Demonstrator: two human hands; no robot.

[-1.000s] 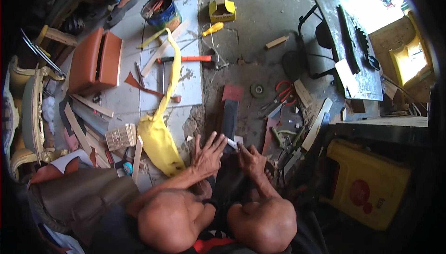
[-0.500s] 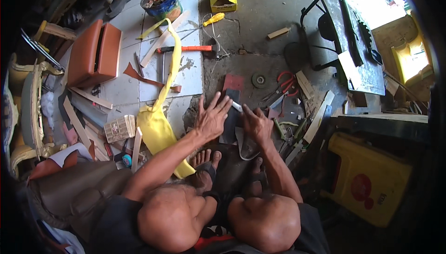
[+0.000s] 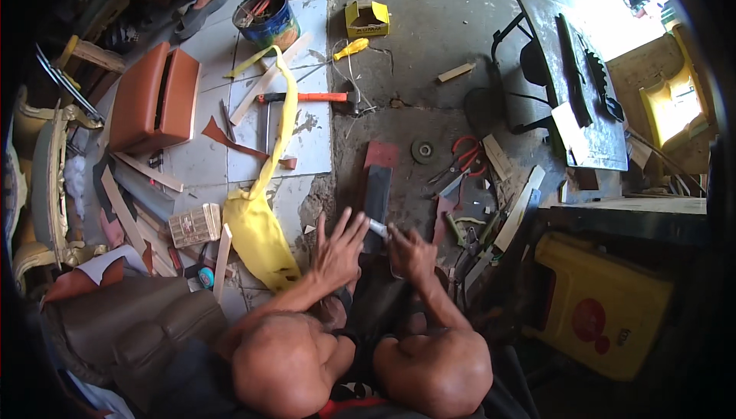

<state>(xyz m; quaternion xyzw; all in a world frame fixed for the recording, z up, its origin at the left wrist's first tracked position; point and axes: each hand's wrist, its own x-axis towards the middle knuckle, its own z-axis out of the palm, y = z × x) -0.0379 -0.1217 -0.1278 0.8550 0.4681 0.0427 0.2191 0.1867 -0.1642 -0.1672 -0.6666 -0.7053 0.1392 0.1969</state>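
My right hand (image 3: 412,254) is closed around what looks like a knife (image 3: 377,227). Only its short pale blade shows, pointing left, and the handle is hidden in my fist. The fingers of my left hand (image 3: 337,252) are stretched out and spread, with the tips at the blade's end. Under the blade lies a long dark grey flat block (image 3: 377,190) that resembles a sharpening stone, its near end partly covered by my hands. A reddish flat piece (image 3: 381,153) sticks out beyond its far end.
Left lie yellow fabric (image 3: 257,239), a hammer (image 3: 307,98) and a brown upholstered box (image 3: 157,101). To the right are red-handled scissors (image 3: 466,154), a dark round disc (image 3: 422,151), pliers (image 3: 464,233) and wood strips. A tin bucket (image 3: 266,24) and a person's foot are farther off.
Both hands and the blade have moved toward me along the dark block, uncovering more of its far part. The head view has shifted slightly.
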